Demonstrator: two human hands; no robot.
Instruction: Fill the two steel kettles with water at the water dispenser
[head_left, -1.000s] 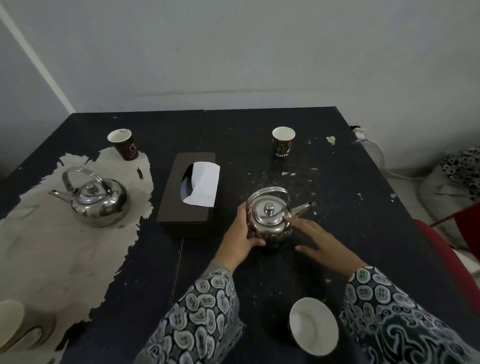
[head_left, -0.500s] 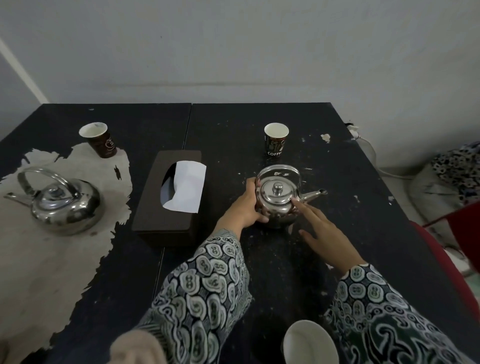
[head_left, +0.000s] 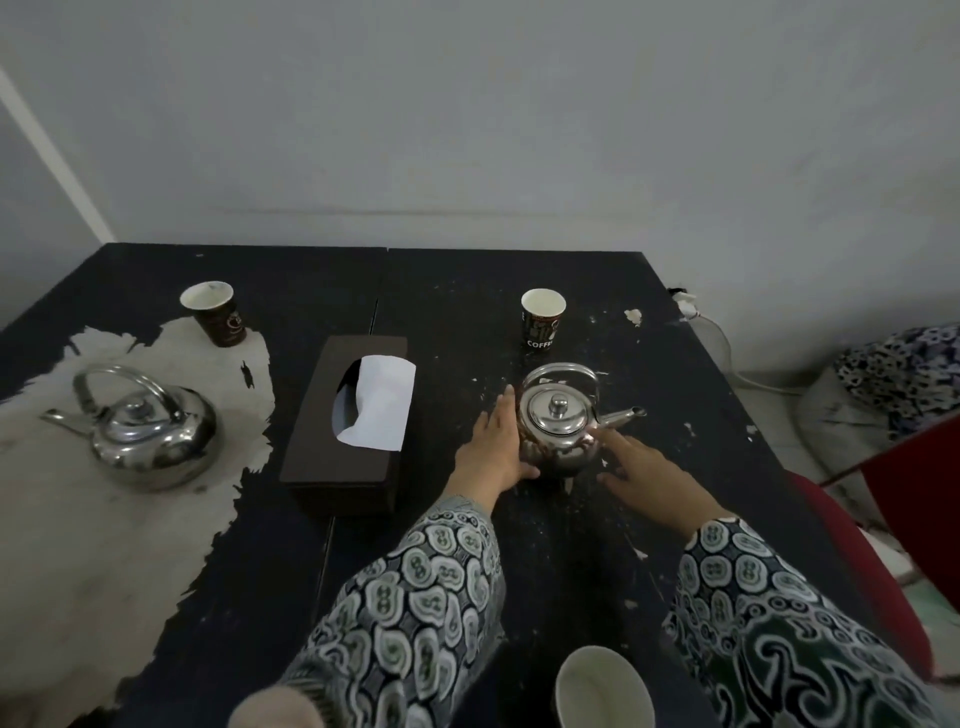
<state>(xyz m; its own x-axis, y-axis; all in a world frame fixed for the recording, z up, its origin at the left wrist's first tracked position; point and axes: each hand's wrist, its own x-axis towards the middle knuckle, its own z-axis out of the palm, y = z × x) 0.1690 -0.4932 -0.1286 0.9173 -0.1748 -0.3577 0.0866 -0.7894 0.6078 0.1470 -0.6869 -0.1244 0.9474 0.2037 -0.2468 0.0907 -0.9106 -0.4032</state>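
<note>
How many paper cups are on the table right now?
3. One paper cup at the far left, one coffee cup behind the right kettle, and one white cup at the near edge. Others may sit out of frame.

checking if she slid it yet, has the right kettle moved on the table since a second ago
Yes. The right kettle now sits nearer the coffee cup behind it, so it has slid away from the person, with the left hand against its side.

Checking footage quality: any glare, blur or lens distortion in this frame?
Head view: dim, even light; wide-angle bending at the edges. Both kettles show bright reflections. A blurred pale shape sits at the bottom edge; hands stay fairly sharp.
</note>
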